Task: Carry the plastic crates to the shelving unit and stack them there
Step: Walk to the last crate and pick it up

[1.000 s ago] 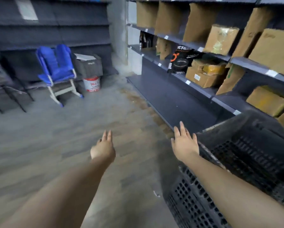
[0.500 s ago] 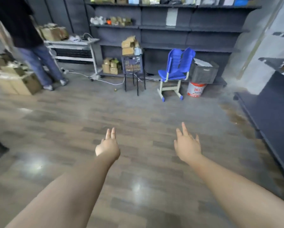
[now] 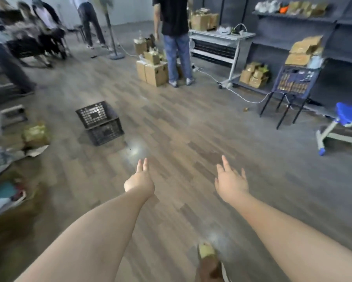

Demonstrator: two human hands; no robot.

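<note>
A black perforated plastic crate (image 3: 100, 122) sits on the wooden floor, left of centre and well beyond my hands. My left hand (image 3: 139, 180) is stretched forward with straight fingers and holds nothing. My right hand (image 3: 230, 181) reaches out beside it, fingers spread and empty. Both hands hover over bare floor, apart from the crate. Dark shelving (image 3: 305, 27) with cardboard boxes runs along the right wall.
A person in jeans (image 3: 176, 39) stands by cardboard boxes (image 3: 152, 73) at the back centre. Other people move at the far left. A white cart (image 3: 220, 47), a small stand (image 3: 293, 86), a blue chair (image 3: 346, 127) and a floor cable (image 3: 242, 96) are on the right. Bags and clutter (image 3: 35, 134) lie left.
My view has swung left, away from the shelving and the crate stacked there. A crate on the floor has come into sight. Both hands stay outstretched and empty.
</note>
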